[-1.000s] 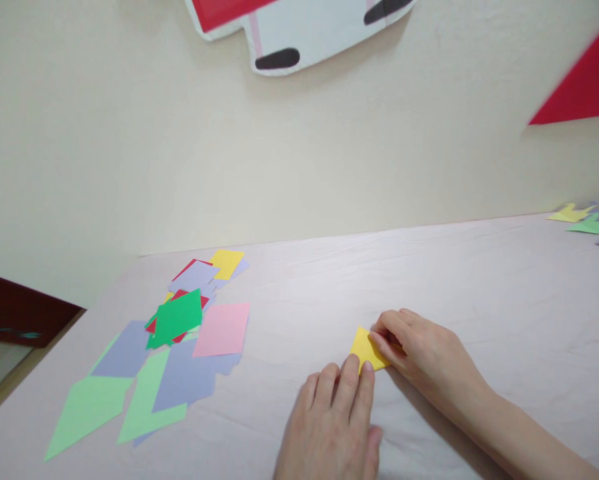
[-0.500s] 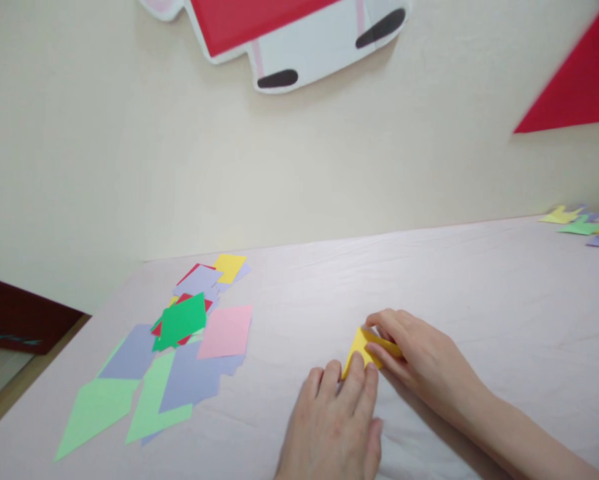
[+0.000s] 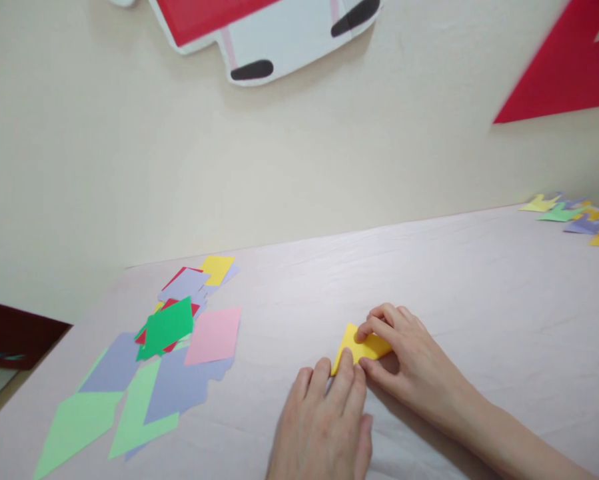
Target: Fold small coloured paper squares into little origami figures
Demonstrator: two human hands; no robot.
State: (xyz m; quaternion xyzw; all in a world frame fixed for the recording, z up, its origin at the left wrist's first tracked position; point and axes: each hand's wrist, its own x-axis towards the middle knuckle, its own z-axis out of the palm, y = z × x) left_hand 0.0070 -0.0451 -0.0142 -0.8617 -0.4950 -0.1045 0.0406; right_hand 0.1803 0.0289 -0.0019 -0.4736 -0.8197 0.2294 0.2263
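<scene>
A small folded sheet of yellow paper (image 3: 350,338) lies on the pale tablecloth between my hands. My left hand (image 3: 324,417) comes in from the bottom, its fingers stretched out and fingertips pressing on the paper's near left part. From the right, my right hand (image 3: 404,347) has its thumb and forefinger bent around the paper's folded part. The forefinger rests on top, while the thumb touches the near edge. My right fingers cover part of the paper.
To the left lies a spread of coloured paper, with a dark green square (image 3: 166,328), a pink square (image 3: 213,336) and light green sheets (image 3: 79,420). Several cut paper crowns (image 3: 559,212) sit far right. The wall (image 3: 299,173) borders the table's back edge.
My right forefinger has come down onto the yellow paper, and the raised flap now lies flatter. My left hand stays pressed on it. The whole view has shifted slightly.
</scene>
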